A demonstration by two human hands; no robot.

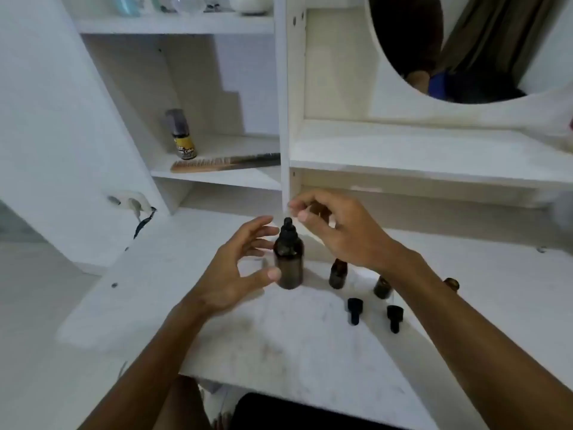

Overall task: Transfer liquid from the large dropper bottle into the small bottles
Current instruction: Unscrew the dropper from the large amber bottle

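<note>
Large dropper bottle (289, 262) stands capped and upright on the table (279, 342), the left hand (235, 271) spread just beside it. The right hand (341, 231) hovers above its cap, fingers loosely curled and holding nothing. Small bottles (337, 276) stand to the right.

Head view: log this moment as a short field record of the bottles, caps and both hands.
large dropper bottle: upright on desk, dropper cap on
small bottles: three to its right, one partly behind the forearm
loose caps: two, lying on desk
left hand: open around large bottle, no closed grip
right hand: over the dropper cap, loosely curled, holding nothing
</note>
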